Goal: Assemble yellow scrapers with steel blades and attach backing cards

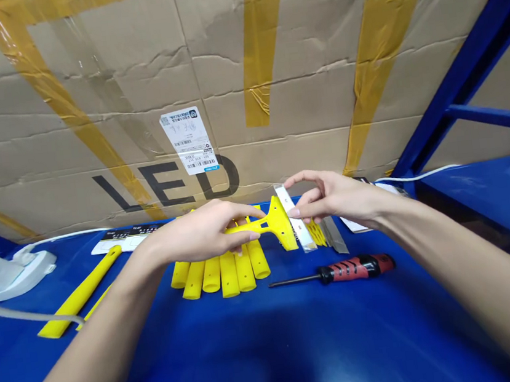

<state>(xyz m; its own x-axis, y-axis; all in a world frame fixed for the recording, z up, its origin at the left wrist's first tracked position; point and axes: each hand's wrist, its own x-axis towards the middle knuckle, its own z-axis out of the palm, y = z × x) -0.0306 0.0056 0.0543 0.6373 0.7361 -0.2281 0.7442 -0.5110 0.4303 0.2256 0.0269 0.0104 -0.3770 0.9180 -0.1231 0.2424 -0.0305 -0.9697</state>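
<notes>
My left hand (212,224) pinches the neck of a yellow plastic scraper head (280,225), its wide end facing right. Between the thumb and fingers of my right hand (325,201) is a flat silver metal strip (296,220) with small holes. The strip stands right alongside the wide edge of the scraper head; whether they touch I cannot tell. Several yellow tubular handles (229,275) lie in a row beneath my left hand. Behind the strip lie small yellow parts (316,233) and grey metal strips (335,237), partly hidden.
A screwdriver (352,269) with a red and black handle lies in front of my right hand. Another yellow handle (81,290) lies at left, near a white power strip (33,274) and cables. A large taped cardboard box (223,83) rises behind the blue shelf (274,350); a blue post (459,73) stands at right.
</notes>
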